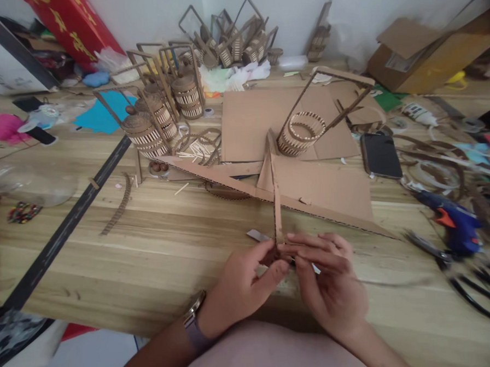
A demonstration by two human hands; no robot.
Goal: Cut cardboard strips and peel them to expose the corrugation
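Note:
Both hands meet near the front of the table around a narrow cardboard strip [277,204], which rises from the fingers toward the cardboard sheets. My left hand [250,284] pinches the strip's lower end between thumb and fingers. My right hand [332,277] has its fingers pressed together at the same end, from the right side. A small metal blade [258,236] lies just left of the strip. Beyond the hands is a cut cardboard piece [327,187], and behind it a small striped basket with a tall handle [302,134] stands on a flat cardboard sheet [245,123].
Lidded striped baskets [144,137] stand at the back left, more baskets [233,47] by the wall. On the right are a phone [381,155], a blue glue gun [456,224], black scissors [472,281] and brown strips. A long black strip [70,220] crosses the left side.

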